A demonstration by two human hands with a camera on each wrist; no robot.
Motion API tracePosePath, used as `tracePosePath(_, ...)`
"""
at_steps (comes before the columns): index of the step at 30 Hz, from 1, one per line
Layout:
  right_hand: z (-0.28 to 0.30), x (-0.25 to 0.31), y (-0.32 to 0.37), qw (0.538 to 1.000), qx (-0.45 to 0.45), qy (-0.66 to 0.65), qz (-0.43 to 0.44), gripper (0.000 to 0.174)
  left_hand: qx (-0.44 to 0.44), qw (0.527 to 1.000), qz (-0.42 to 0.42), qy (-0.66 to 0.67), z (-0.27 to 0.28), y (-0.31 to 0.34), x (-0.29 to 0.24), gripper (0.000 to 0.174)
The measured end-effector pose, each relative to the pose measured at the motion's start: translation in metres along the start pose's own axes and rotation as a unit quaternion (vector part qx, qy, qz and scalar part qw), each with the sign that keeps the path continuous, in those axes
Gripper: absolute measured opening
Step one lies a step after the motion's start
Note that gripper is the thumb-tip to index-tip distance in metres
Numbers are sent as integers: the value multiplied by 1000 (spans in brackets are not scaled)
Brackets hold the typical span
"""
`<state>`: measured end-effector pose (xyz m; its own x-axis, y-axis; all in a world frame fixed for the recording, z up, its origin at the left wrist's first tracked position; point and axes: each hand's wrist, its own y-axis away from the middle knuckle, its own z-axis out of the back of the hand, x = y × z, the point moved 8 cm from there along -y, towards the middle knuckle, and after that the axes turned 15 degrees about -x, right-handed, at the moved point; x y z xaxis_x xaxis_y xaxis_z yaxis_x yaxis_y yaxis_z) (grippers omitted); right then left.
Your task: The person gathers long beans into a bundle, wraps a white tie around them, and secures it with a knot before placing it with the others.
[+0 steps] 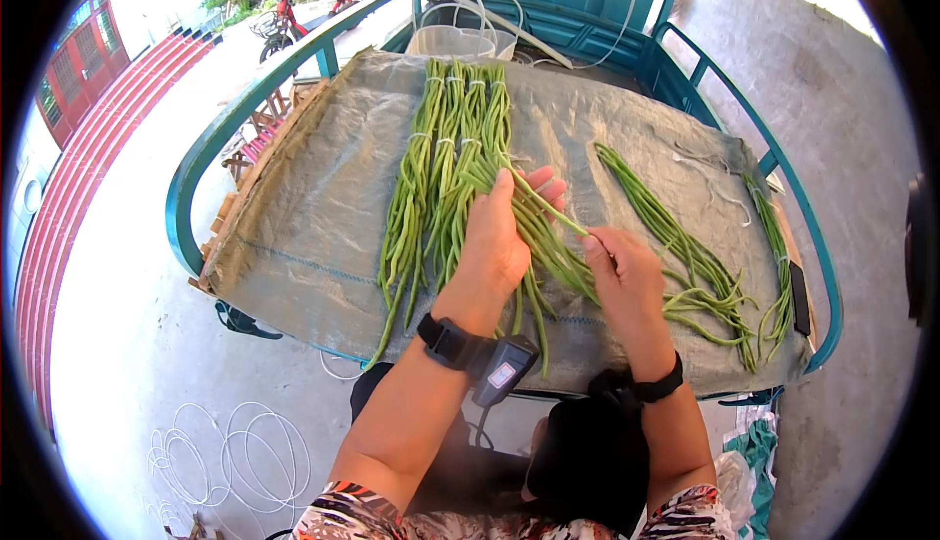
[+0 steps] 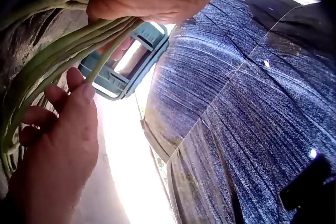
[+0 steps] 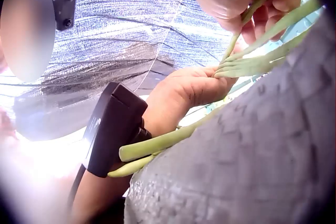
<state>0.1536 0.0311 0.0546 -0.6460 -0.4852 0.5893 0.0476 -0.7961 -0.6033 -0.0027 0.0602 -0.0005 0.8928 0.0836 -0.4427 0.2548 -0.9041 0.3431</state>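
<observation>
My left hand [image 1: 499, 236] grips a bunch of long green beans [image 1: 553, 251] near its upper end, the lengths trailing down to the right. With thumb and fingers, my right hand [image 1: 627, 276] pinches a single long bean [image 1: 548, 209] that runs up to the left hand; the left wrist view shows this bean [image 2: 100, 66] drawn out from the bunch. Beside the left hand lie several bean bundles [image 1: 421, 168] side by side, bound with pale ties. Loose long beans [image 1: 656, 212] spread out beyond the right hand.
A grey woven sheet [image 1: 313, 197] covers the cart bed, edged by teal rails [image 1: 255, 75]. Another thin bean bundle [image 1: 769, 227] lies by the right rail, near pale strings [image 1: 710, 160]. White buckets [image 1: 450, 43] stand behind. Coiled white wire [image 1: 259, 452] lies on the ground.
</observation>
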Motion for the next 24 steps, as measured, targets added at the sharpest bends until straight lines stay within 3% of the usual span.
tracePosePath(11,-6,9,2,998,31,42,44,18,-5,1000,-6,21,0,-1,0,21)
tracePosePath(15,-8,15,3,994,27,16,106,15,18,1000,16,17,6,-12,4,21)
tracePosePath(17,-10,22,2,993,28,-42,111,22,24,999,42,22,9,-15,7,21)
tracePosePath(20,-15,39,6,992,83,-25,95,39,30,998,33,43,3,-10,7,20)
tracePosePath(23,-25,24,11,990,78,22,114,44,-105,990,70,58,0,11,6,21)
tracePosePath(24,-26,21,12,990,91,30,107,42,-53,994,69,62,-5,10,7,21)
